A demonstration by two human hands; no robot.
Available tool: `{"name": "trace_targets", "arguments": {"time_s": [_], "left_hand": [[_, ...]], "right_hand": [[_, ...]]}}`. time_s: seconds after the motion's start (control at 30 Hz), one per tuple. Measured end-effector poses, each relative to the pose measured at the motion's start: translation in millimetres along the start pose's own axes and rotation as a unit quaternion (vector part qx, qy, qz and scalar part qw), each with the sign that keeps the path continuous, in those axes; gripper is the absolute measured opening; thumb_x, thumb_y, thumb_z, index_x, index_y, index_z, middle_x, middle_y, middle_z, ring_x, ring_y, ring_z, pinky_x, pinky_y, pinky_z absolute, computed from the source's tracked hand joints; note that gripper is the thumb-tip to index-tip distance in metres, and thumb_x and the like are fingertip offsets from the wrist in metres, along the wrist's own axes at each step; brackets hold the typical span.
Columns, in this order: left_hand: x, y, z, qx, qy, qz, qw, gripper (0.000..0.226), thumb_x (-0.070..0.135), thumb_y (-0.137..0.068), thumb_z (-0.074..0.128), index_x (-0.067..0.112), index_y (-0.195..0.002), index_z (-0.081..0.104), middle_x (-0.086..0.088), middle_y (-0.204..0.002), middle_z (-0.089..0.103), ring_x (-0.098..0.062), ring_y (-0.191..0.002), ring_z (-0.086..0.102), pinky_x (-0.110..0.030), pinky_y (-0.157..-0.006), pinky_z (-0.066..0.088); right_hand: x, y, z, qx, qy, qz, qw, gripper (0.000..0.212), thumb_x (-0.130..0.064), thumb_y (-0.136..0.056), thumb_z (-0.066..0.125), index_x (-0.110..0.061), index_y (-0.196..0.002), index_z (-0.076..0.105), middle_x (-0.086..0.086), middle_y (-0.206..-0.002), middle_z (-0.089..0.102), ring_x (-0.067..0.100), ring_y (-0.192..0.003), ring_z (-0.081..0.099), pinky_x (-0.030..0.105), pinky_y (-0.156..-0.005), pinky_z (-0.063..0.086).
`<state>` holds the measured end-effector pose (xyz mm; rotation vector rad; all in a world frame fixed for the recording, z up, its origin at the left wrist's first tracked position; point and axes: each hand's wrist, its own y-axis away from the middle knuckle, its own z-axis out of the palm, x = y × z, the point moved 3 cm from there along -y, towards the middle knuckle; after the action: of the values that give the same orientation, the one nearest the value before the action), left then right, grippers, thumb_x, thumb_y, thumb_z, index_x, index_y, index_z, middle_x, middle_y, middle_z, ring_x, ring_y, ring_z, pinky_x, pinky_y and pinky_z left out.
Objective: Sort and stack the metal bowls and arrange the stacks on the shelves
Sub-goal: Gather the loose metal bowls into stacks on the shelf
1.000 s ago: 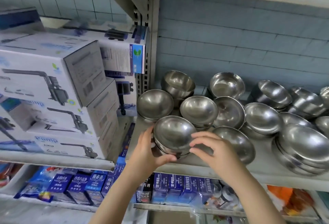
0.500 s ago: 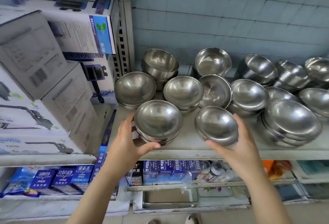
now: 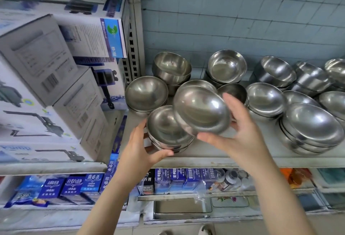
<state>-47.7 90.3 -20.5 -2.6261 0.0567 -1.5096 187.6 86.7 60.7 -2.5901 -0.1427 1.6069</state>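
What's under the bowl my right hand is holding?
Partly under the bowl sits the stack gripped by the left hand; the stack's right rim is covered.

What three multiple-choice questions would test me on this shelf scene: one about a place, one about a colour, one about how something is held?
1. Where do the white boxes stand? A. left of the bowls B. right of the bowls C. on the floor
2. What colour are the wall tiles? A. red B. black C. pale blue
3. How is the bowl in the right hand? A. upside down on the shelf B. tilted and lifted C. full of water
Answers: 1 A, they fill the left side. 2 C, pale blue shows behind the bowls. 3 B, fingers curl round it while the left hand grips the front stack.
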Motion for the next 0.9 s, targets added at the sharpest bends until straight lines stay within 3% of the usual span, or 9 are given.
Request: {"name": "trace_targets", "arguments": {"time_s": [0.07, 0.13, 0.27, 0.33, 0.43, 0.57, 0.67, 0.77, 0.9], "left_hand": [[-1.4, -0.4, -0.1, 0.0, -0.001, 0.006, 1.0, 0.112, 0.069, -0.049, 0.073, 0.031, -0.144, 0.031, 0.011, -0.139, 0.045, 0.033, -0.107, 0.033, 0.005, -0.079, 0.032], [-2.0, -0.9, -0.4, 0.001, -0.005, 0.004, 1.0, 0.115, 0.077, -0.049, 0.07, 0.028, -0.145, 0.031, 0.011, -0.139, 0.046, 0.027, -0.11, 0.036, 0.007, -0.078, 0.032], [-2.0, 0.0, -1.1, 0.008, -0.016, 0.001, 1.0, 0.114, 0.073, -0.048, 0.071, 0.027, -0.145, 0.031, 0.011, -0.14, 0.046, 0.017, -0.112, 0.036, 0.004, -0.073, 0.033], [-2.1, -0.1, -0.9, 0.008, -0.019, 0.005, 1.0, 0.112, 0.067, -0.049, 0.072, 0.027, -0.145, 0.03, 0.011, -0.14, 0.045, 0.017, -0.111, 0.035, 0.002, -0.073, 0.031], [-3.4, -0.7, -0.8, 0.007, -0.017, 0.007, 1.0, 0.111, 0.067, -0.05, 0.073, 0.027, -0.144, 0.03, 0.011, -0.14, 0.045, 0.016, -0.111, 0.036, 0.002, -0.074, 0.031], [-2.7, 0.5, 0.0, 0.011, 0.001, 0.002, 1.0, 0.114, 0.068, -0.048, 0.072, 0.027, -0.145, 0.03, 0.011, -0.141, 0.044, 0.013, -0.113, 0.038, -0.001, -0.079, 0.03], [-1.0, 2.3, 0.2, 0.017, -0.001, 0.002, 1.0, 0.116, 0.07, -0.046, 0.07, 0.026, -0.145, 0.03, 0.008, -0.142, 0.043, 0.011, -0.113, 0.039, -0.01, -0.084, 0.033], [-1.3, 4.7, -2.0, 0.021, 0.004, 0.0, 1.0, 0.115, 0.068, -0.047, 0.072, 0.026, -0.145, 0.03, 0.008, -0.141, 0.044, 0.019, -0.105, 0.041, -0.004, -0.082, 0.03], [-1.0, 7.3, -3.6, 0.026, 0.004, -0.011, 1.0, 0.115, 0.067, -0.046, 0.073, 0.025, -0.145, 0.03, 0.009, -0.141, 0.043, 0.019, -0.103, 0.042, -0.016, -0.091, 0.032]], "right_hand": [[-5.2, -11.5, 23.5, -0.028, 0.028, -0.024, 0.999, 0.104, -0.055, -0.052, 0.087, -0.052, -0.139, 0.031, -0.048, -0.125, 0.037, -0.037, -0.109, 0.03, -0.007, -0.083, 0.03], [-4.0, -18.9, 39.9, -0.042, 0.046, -0.028, 0.998, 0.106, -0.053, -0.055, 0.089, -0.042, -0.146, 0.034, -0.035, -0.134, 0.042, -0.038, -0.109, 0.029, -0.01, -0.082, 0.027], [3.9, -20.2, 53.2, -0.053, 0.067, -0.019, 0.996, 0.111, -0.05, -0.056, 0.089, -0.038, -0.15, 0.032, -0.027, -0.14, 0.042, -0.028, -0.112, 0.035, -0.004, -0.086, 0.029], [6.2, -19.4, 54.5, -0.066, 0.07, -0.019, 0.995, 0.112, -0.05, -0.057, 0.09, -0.04, -0.151, 0.029, -0.031, -0.138, 0.038, -0.028, -0.113, 0.033, -0.002, -0.086, 0.028], [7.9, -21.1, 52.6, -0.082, 0.068, -0.014, 0.994, 0.115, -0.044, -0.059, 0.091, -0.041, -0.152, 0.023, -0.046, -0.124, 0.031, -0.044, -0.1, 0.024, -0.009, -0.08, 0.027], [8.8, -23.4, 51.7, -0.099, 0.076, -0.027, 0.992, 0.117, -0.046, -0.058, 0.089, -0.042, -0.153, 0.02, -0.052, -0.121, 0.025, -0.043, -0.104, 0.024, -0.011, -0.083, 0.025], [8.9, -23.8, 46.0, -0.1, 0.063, -0.035, 0.992, 0.114, -0.063, -0.054, 0.081, -0.049, -0.15, 0.021, -0.045, -0.137, 0.029, -0.025, -0.123, 0.033, 0.002, -0.098, 0.028], [14.5, -35.4, 19.3, -0.019, 0.034, -0.03, 0.999, 0.101, -0.064, -0.059, 0.077, -0.047, -0.147, 0.03, -0.022, -0.149, 0.037, 0.002, -0.134, 0.041, 0.023, -0.108, 0.036], [21.2, -62.4, -9.8, 0.001, 0.079, -0.016, 0.997, 0.102, -0.059, -0.063, 0.074, -0.043, -0.151, 0.026, -0.027, -0.141, 0.031, 0.002, -0.13, 0.037, 0.031, -0.11, 0.033]]}}
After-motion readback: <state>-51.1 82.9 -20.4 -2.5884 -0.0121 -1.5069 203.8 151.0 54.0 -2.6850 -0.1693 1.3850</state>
